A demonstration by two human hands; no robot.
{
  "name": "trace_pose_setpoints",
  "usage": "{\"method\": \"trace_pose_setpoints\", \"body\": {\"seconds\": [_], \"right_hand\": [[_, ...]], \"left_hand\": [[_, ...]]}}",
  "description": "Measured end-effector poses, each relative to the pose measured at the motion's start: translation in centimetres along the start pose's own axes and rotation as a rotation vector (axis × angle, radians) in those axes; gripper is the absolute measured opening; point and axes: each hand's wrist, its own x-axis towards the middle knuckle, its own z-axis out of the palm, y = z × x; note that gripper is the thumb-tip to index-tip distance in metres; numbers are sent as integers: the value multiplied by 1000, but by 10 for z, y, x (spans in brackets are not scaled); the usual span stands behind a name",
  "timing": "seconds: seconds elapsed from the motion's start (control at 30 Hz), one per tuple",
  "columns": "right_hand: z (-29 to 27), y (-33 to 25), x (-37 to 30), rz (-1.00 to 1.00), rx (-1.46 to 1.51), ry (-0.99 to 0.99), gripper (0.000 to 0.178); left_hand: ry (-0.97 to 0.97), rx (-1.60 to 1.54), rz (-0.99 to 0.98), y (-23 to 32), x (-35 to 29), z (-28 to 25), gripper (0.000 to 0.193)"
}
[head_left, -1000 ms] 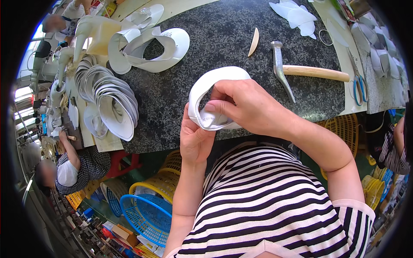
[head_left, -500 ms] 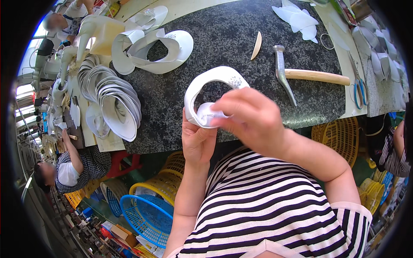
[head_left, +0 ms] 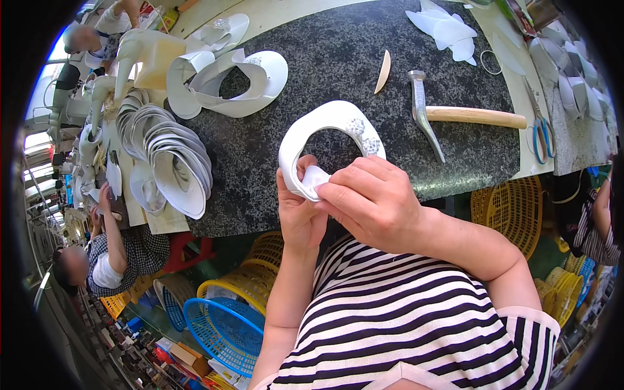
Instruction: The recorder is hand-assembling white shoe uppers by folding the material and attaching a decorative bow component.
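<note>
A white shoe upper (head_left: 300, 140) with silvery sparkling patches is held up in front of me, forming a ring. My left hand (head_left: 301, 218) grips its near left end, fingers wrapped round the edge with some showing inside the opening. My right hand (head_left: 374, 201) is closed in a pinch on a thin white flap (head_left: 314, 177) at that same near edge. Its fingertips lie close to the left hand. Beyond, on the dark speckled slab (head_left: 325, 52), lie a hammer (head_left: 426, 117) with a wooden handle and a curved beige sliver-shaped piece (head_left: 383, 71).
More white uppers (head_left: 244, 84) lie at the far left, beside a stack of uppers (head_left: 175, 156). Thin white pieces (head_left: 445, 32) and blue-handled scissors (head_left: 541, 136) are at the right. Baskets (head_left: 224, 331) stand below the table's front edge. A co-worker (head_left: 114, 260) sits at the left.
My right hand has come down and closed in on the upper's near edge, uncovering the sparkling patches. Left fingers now show inside the opening. The flap is less visible.
</note>
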Motion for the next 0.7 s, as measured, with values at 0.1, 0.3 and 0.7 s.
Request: {"method": "trace_pose_setpoints", "body": {"seconds": [0.1,0.3,0.7], "right_hand": [[-1,-2,2,7,46,-44,15],[-15,12,10,82,362,-81,22],[-34,54,23,-301,-414,-491,23]], "left_hand": [[52,40,-34,-3,-1,6,60],[37,317,99,20,1,37,62],[-763,2481,914,40,34,18,39]]}}
